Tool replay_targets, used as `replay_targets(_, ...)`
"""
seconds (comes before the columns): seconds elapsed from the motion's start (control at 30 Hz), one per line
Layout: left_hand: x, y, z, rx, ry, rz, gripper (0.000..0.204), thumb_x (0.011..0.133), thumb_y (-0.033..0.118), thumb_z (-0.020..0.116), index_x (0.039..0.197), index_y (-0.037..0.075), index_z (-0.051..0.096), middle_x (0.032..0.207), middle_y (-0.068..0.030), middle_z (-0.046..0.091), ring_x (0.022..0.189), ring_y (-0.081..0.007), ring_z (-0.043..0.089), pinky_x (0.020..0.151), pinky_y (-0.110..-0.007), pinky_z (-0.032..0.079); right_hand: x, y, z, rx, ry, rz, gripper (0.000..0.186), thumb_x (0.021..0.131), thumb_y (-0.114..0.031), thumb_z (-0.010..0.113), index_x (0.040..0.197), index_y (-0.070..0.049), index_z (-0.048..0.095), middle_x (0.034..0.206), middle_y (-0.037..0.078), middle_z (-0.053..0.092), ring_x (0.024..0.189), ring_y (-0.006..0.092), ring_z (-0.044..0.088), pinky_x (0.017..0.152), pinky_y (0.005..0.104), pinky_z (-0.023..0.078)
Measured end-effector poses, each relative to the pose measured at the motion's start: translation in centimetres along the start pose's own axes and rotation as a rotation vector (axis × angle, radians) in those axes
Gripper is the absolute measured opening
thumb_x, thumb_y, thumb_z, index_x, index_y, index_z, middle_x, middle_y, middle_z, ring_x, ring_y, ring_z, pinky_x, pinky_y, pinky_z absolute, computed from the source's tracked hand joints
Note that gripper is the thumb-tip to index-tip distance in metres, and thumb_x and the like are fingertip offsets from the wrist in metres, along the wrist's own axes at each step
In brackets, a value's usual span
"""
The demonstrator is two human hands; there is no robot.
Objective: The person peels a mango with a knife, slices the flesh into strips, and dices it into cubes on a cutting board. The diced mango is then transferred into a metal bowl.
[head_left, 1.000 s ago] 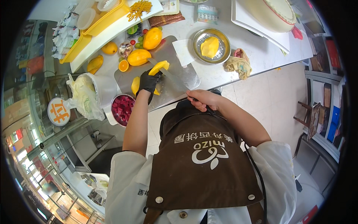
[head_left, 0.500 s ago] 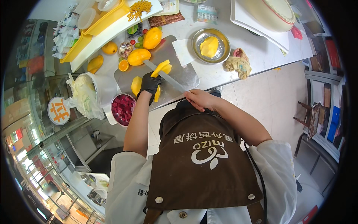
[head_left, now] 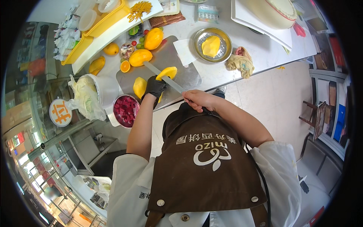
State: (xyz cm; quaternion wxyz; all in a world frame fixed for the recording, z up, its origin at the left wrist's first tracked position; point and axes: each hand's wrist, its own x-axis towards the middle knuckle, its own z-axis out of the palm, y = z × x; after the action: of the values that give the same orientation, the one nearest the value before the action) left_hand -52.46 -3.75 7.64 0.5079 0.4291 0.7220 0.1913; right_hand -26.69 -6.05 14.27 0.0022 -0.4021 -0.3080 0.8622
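Head view: looking down at a person's two hands working over a grey board point(head_left: 185, 71) on a white surface point(head_left: 261, 62). Half a second ago the mango piece point(head_left: 168, 71) stood more upright, with a narrow strip beside a rounder part; now it lies flatter, tilting to the right, and shows as one broad yellow shape. The right hand point(head_left: 197, 100) has come slightly left, toward the fruit. The knife point(head_left: 174, 85) crosses close against the piece, so the cutting seems to be under way; whether the blade is in the flesh or only alongside it, I cannot tell.

The left hand point(head_left: 154, 87), in a black glove, is closed, its fingers appearing to pinch the near end of the mango piece just above the board. The bare right hand is clamped around the knife's handle, which the fingers mostly hide; the blade points up and left, its tip near a whole mango point(head_left: 140, 57).

Just left of the glove lies another peeled chunk point(head_left: 140, 87). Nearby are a bowl of red cubes point(head_left: 126, 109) and, farther right, a metal dish point(head_left: 196, 43) holding yellow fruit point(head_left: 211, 46).
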Motion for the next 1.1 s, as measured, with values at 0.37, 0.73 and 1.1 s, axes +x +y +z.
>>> replay_targets(0.37,-1.2,2.1,0.0,-0.127,0.036,-0.195,0.031,0.087,0.023,0.081,0.108,0.002,0.075,0.081,-0.0044,0.072,0.068,-0.0143,0.066,0.063,-0.03,0.051,0.1,0.5,1.6,-0.063,0.03,-0.011,0.041,0.111,-0.042,0.042,0.086,-0.01,0.045,0.056,-0.002,0.039,0.039,0.0105,0.034,0.038,0.0283,0.034)
replay_targets(0.73,0.0,-1.5,0.3,-0.258,0.051,0.207,0.033,0.09,0.016,0.077,0.12,0.004,0.073,0.089,-0.0045,0.074,0.069,-0.0128,0.065,0.064,-0.028,0.051,-2.5,-1.3,0.7,0.081,-0.16,0.043,0.039,0.11,-0.044,0.044,0.093,-0.01,0.051,0.058,-0.004,0.037,0.043,0.0081,0.033,0.039,0.0262,0.031)
replay_targets(1.1,-1.7,0.3,-0.9,-0.563,-0.067,-0.208,0.03,0.094,0.011,0.072,0.123,0.002,0.07,0.097,-0.0036,0.074,0.073,-0.0133,0.066,0.067,-0.027,0.053,-2.5,2.6,-3.3,-0.766,0.493,-0.198,0.048,0.105,-0.043,0.051,0.11,0.001,0.069,0.101,0.027,0.071,0.1,0.0441,0.067,0.088,0.0474,0.052)
